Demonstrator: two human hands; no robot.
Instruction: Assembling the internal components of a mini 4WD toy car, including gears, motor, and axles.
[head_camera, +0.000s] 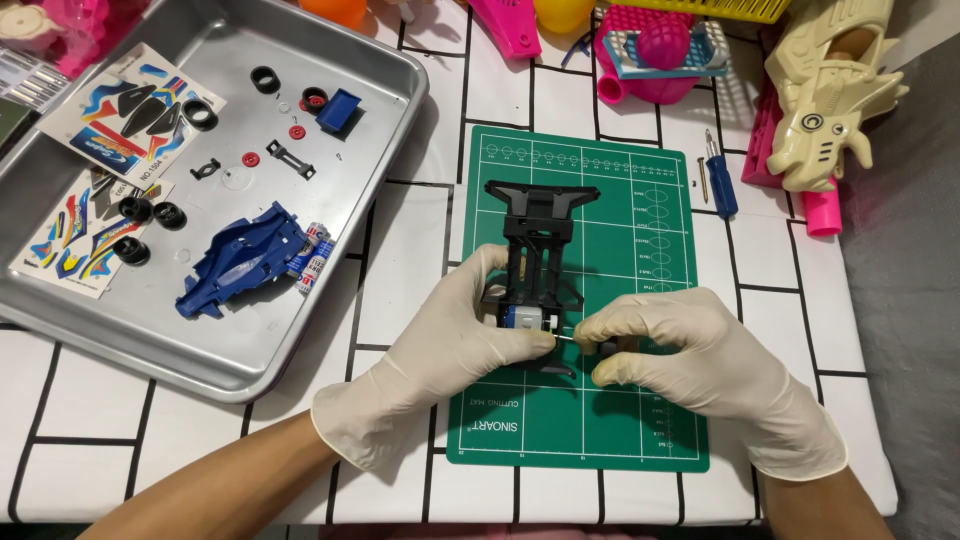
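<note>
- Over on the far left, a metal tray (60, 300) is sitting on the white tablecloth (400, 250), holding sticker sheets (130, 105), loose black tyres (150, 212), small red hubs (297, 131) and a blue car body (235, 262).
- Just right of the tray, my left hand (440, 350) is resting on the green cutting mat (620, 420), its gloved fingers (500, 340) clamped around the near end of the black chassis (538, 240), where the small silver motor (527, 320) is sitting.
- At the middle of the mat, the chassis is lying with its long axis running away from me, its wide bumper at the far end and the motor end nearest my hands.
- Immediately right of the motor, my right hand (690, 360) is pinching something small and dark, its fingertips (590, 335) pressed together and almost touching my left thumb; the motor lies just left of them, so both hands are equally close.
- Farther right, beyond the mat's top corner, a blue-handled screwdriver (718, 180) is lying untouched, with a cream toy blaster (830, 100) behind it.
</note>
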